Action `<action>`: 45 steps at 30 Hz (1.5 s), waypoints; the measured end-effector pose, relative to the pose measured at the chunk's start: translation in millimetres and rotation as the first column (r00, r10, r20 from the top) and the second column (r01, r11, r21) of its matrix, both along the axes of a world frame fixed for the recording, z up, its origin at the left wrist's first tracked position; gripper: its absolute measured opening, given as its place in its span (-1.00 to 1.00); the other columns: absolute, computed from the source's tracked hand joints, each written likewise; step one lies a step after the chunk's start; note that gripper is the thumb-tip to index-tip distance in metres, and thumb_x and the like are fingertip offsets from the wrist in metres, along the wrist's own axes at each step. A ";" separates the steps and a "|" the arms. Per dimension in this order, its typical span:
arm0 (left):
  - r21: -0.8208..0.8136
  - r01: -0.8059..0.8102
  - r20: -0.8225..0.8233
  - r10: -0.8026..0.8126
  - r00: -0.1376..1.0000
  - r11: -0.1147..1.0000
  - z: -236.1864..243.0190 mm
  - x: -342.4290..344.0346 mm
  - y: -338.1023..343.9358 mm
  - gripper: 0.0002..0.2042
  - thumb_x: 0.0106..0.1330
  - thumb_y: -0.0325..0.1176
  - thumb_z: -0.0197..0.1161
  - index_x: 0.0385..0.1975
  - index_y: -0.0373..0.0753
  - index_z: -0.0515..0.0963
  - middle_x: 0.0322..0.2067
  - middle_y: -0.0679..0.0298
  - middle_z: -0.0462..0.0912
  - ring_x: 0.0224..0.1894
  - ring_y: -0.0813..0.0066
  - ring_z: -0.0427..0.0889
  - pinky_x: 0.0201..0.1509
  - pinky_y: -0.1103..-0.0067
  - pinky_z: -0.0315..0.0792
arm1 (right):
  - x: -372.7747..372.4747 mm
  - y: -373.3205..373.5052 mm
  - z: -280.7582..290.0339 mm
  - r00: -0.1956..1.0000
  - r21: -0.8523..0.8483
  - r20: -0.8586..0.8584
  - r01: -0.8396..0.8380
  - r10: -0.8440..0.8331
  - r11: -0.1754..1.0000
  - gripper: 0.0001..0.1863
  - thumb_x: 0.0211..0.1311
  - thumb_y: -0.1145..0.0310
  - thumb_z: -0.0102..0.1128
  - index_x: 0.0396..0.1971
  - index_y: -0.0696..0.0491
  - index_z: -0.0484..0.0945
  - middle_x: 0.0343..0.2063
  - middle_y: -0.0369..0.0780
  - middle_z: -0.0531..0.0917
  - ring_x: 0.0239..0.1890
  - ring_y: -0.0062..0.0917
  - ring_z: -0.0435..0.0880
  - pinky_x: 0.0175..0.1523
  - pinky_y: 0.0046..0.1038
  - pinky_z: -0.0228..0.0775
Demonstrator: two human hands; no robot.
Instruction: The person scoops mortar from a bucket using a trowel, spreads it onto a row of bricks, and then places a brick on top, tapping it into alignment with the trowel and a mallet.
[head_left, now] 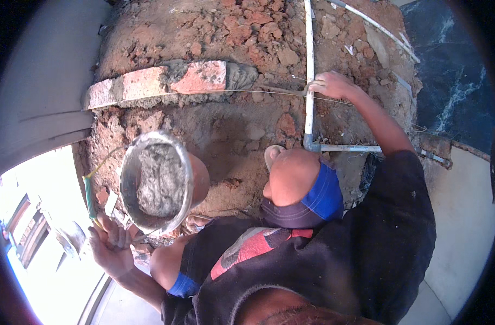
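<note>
My left hand (112,249) has its fingers curled round the lower end of a bucket's wire handle (88,196), which has a green grip. The bucket (199,179) stands beside it and holds wet grey mortar (159,181). A grey metal blade (69,238), perhaps a trowel's, shows left of that hand; I cannot tell whether the hand touches it. Out ahead, my right hand (334,85) is closed at a white pipe (309,49), where a taut string (269,91) crosses it. Left of the pipe, several bricks (199,77) lie in a mortared row along the string.
Rough soil and rubble (242,32) spread beyond the bricks. The white pipe meets a grey elbow (311,145), and another pipe (356,148) runs right. A grey wall (47,81) rises at left; dark marbled panels (448,70) are at far right. My bent knee (296,176) is near the elbow.
</note>
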State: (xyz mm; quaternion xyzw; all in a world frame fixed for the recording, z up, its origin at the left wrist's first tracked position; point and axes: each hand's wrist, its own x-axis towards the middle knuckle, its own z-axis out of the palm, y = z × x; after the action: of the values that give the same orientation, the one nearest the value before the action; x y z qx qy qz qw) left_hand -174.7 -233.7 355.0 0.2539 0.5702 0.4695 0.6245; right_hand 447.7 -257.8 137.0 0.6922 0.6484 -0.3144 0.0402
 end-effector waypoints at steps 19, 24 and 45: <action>-0.357 0.036 -0.398 -0.187 0.898 0.934 8.2 39.4 -65.5 -0.75 0.38 -0.17 0.21 -0.17 -0.22 0.45 -0.65 0.49 0.30 -0.69 0.73 0.20 -0.63 0.70 0.11 | 129.0 126.7 -25.9 0.856 0.192 0.499 0.048 -0.139 0.980 -0.24 0.24 -0.38 -0.12 0.00 0.04 0.57 -0.10 -0.02 0.65 0.01 -0.12 0.61 0.08 -0.05 0.41; -0.355 0.029 -0.434 -0.193 0.880 0.934 9.3 46.1 -66.3 -0.74 0.38 -0.16 0.21 -0.19 -0.24 0.46 -0.67 0.49 0.29 -0.68 0.72 0.21 -0.60 0.69 0.14 | 130.1 110.1 -39.1 0.895 0.210 0.338 0.231 -0.292 0.950 -0.18 0.20 -0.42 -0.11 -0.01 0.08 0.59 -0.03 0.02 0.63 0.03 -0.10 0.60 0.11 -0.05 0.39; -0.419 -0.088 -0.442 -0.118 0.889 0.904 10.7 27.9 -71.3 -0.69 0.46 -0.06 0.06 -0.31 -0.20 0.41 -0.69 0.43 0.30 -0.67 0.62 0.26 -0.50 0.59 0.25 | 85.0 178.3 -40.0 0.890 0.192 0.455 -0.059 -0.036 0.980 -0.26 0.26 -0.41 -0.19 -0.14 0.01 0.58 -0.37 -0.11 0.70 -0.21 -0.28 0.70 -0.11 -0.15 0.47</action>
State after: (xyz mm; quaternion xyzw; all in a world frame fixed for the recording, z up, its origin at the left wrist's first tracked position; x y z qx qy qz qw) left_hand -146.8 -304.9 365.7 0.2184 0.7878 0.2549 0.5165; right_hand 532.6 -79.6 97.0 0.7432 0.6532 -0.0759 0.1234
